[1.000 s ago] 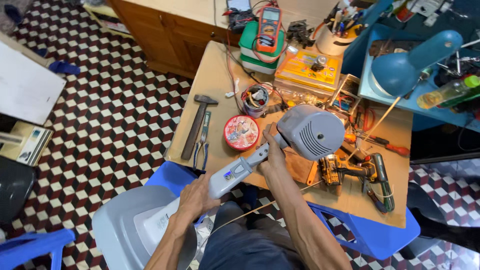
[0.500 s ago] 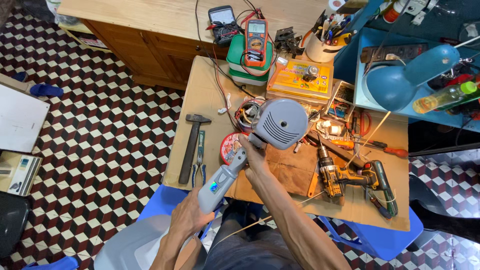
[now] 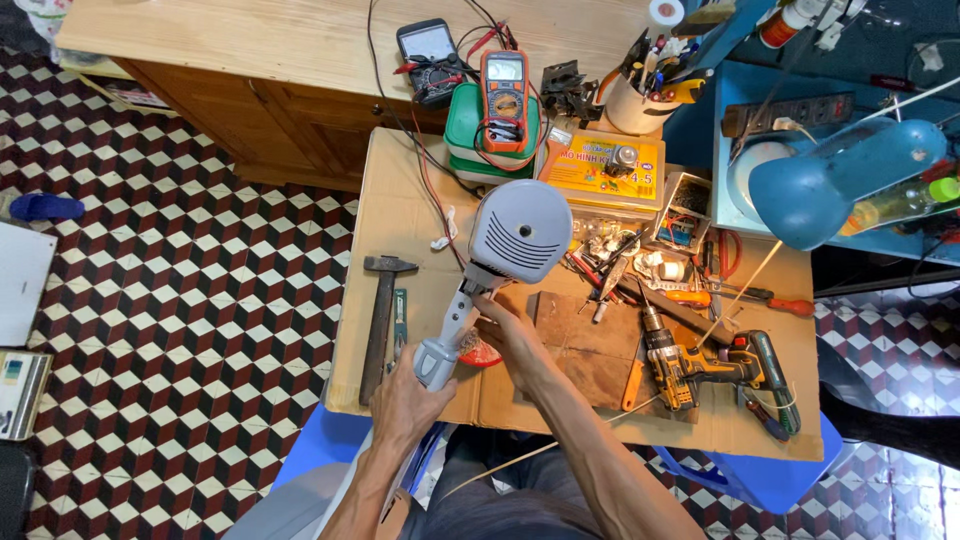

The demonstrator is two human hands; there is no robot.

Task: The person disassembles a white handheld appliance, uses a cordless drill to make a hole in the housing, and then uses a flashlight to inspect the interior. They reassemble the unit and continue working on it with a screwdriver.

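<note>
Right now the left hand (image 3: 405, 395) wraps the lower end of a grey fan body (image 3: 500, 262), its fingers curled tight around the bottom of the neck. The right hand (image 3: 515, 335) sits further up the same neck, fingers pressed against it just below the round motor housing, which is held above the middle of the cardboard-covered desk (image 3: 400, 215), tilted up and away from the person. A red tape roll (image 3: 482, 352) peeks out under the right hand. To the left of the fan lies a hammer (image 3: 378, 320) with its head pointing away. To the right, a yellow cordless drill (image 3: 700, 365) rests on the desk beside a brown leather pad (image 3: 580, 345). Beyond the housing, an orange multimeter (image 3: 505, 88) lies on a green box (image 3: 470, 135), next to a yellow flat box (image 3: 600, 170). A blue desk lamp (image 3: 830, 185) hangs over the right side.
</note>
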